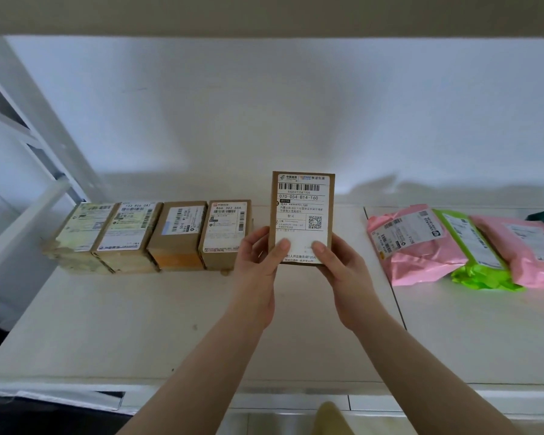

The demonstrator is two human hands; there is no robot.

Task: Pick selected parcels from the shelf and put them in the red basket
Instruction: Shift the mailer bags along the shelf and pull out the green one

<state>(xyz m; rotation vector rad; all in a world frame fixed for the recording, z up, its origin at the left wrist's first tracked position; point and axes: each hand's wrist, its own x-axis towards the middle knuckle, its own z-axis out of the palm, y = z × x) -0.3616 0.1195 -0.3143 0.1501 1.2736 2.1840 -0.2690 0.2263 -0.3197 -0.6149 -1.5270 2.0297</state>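
Two hands, the left hand [258, 262] and right hand [339, 268], grip one cardboard parcel [302, 215] upright above the shelf [170, 324], label facing the person. Probably checking the label; next, carrying it to the red basket, unseen here.

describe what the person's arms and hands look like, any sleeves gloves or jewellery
Both forearms are bare as far as the frame shows, with no sleeves in view. The left hand and right hand wear no gloves. No rings, watch or bracelets show on the visible fingers and wrists. The thumbnails are short and unpainted.
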